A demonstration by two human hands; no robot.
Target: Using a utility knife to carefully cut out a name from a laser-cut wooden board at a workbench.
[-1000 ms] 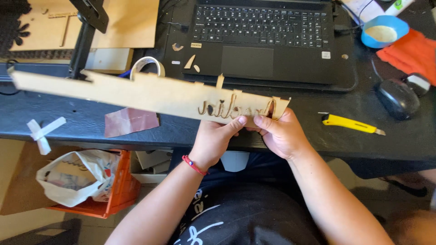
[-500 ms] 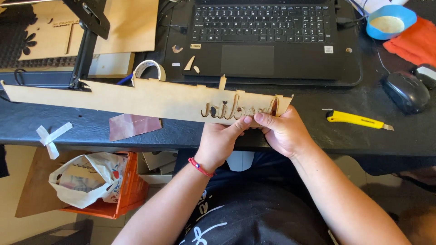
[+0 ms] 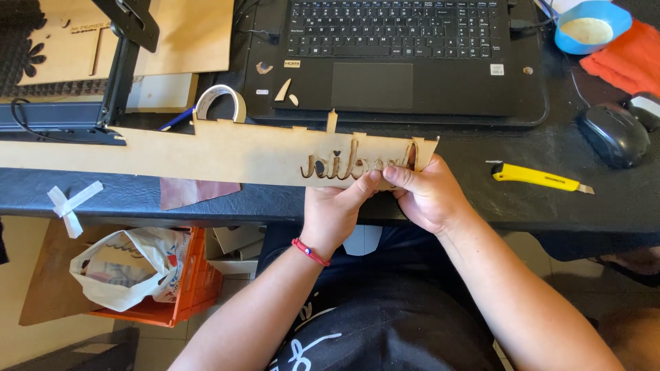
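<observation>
At frame centre, left hand (image 3: 335, 209) and right hand (image 3: 427, 194) (2 in view) pinch the lower edge of a long thin wooden strip (image 3: 206, 154) beside its cut-out lettering (image 3: 357, 165), judged light, stiff, fragile there; grip solid margins.

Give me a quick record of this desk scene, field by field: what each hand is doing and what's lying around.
Left hand: grips lower edge of the wooden strip, thumb by the cut-out lettering
Right hand: pinches the strip's right end
Strip: long, thin, held over the desk edge
Behind: laptop, tape roll
Right: yellow utility knife, mouse, blue bowl
Below: orange crate
</observation>
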